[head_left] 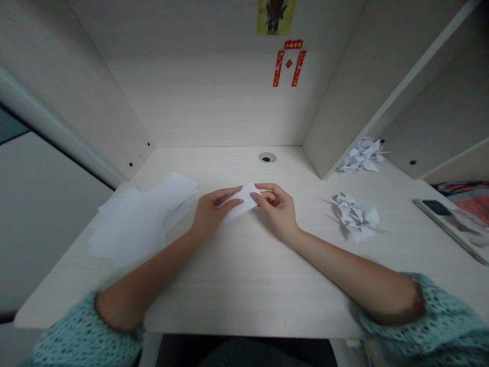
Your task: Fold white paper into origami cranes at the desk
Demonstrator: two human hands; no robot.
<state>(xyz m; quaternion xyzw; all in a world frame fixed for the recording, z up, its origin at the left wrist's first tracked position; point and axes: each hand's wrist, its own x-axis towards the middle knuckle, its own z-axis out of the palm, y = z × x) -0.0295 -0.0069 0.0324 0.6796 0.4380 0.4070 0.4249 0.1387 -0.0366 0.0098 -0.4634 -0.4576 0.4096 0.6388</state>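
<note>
A small folded piece of white paper [241,203] lies in the middle of the pale wooden desk [244,285], held by both hands. My left hand [211,210] grips its left side, fingers stretched over the top. My right hand [278,206] pinches its right end with thumb and fingers closed. A loose pile of white paper sheets [139,219] lies just left of my left hand.
Folded paper figures [353,214] lie to the right of my right hand, more of them [362,155] sit on the shelf behind. A phone [453,221] rests at the far right. A cable hole [267,157] is at the desk's back, red decorations [289,63] hang on the wall.
</note>
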